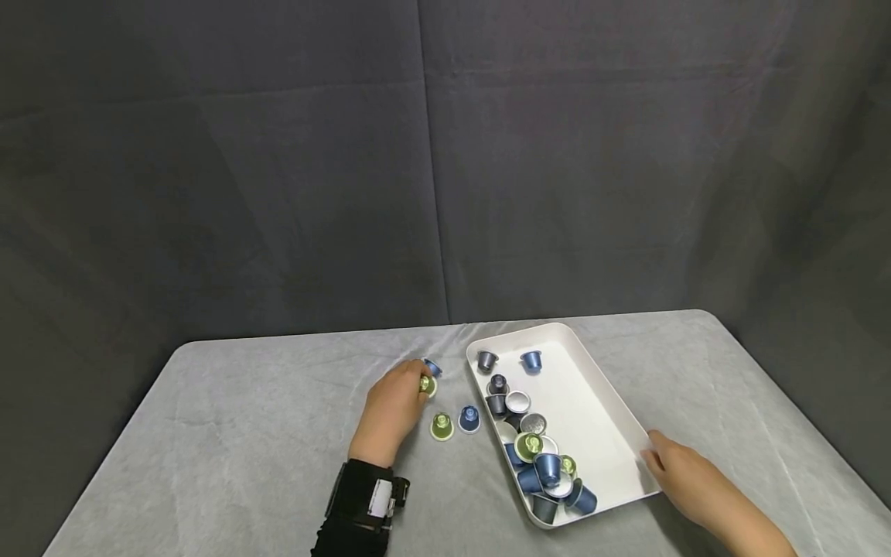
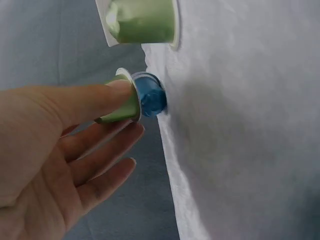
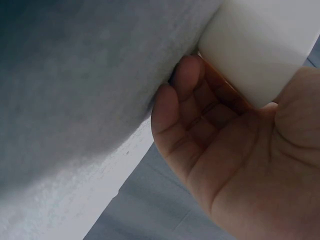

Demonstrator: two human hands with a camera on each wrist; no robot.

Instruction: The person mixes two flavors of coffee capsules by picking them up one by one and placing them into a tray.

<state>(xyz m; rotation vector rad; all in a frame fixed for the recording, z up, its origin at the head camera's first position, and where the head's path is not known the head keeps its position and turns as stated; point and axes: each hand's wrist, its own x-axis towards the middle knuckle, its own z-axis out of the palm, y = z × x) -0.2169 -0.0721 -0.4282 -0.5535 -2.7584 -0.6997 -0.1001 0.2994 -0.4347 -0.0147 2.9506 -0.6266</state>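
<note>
My left hand [image 1: 395,402] pinches a green coffee capsule [image 2: 131,106] between thumb and fingers, left of the tray. Right beside that capsule is a blue capsule [image 2: 151,97], partly hidden by the hand in the head view. Nearer to me, another green capsule [image 1: 442,426] and a blue capsule [image 1: 469,418] stand on the table, rims down. My right hand [image 1: 685,473] grips the near right corner of a white tray [image 1: 612,433]; in the right wrist view its fingers [image 3: 167,112] curl beneath the tray's edge.
Inside the tray, blue, green and dark grey capsules heap along the left side, such as a blue one [image 1: 547,469]. A dark grey capsule [image 1: 486,360] and a blue capsule [image 1: 532,361] lie towards its far end. Grey cloth covers the table [image 1: 244,441]; a dark curtain [image 1: 313,193] hangs behind.
</note>
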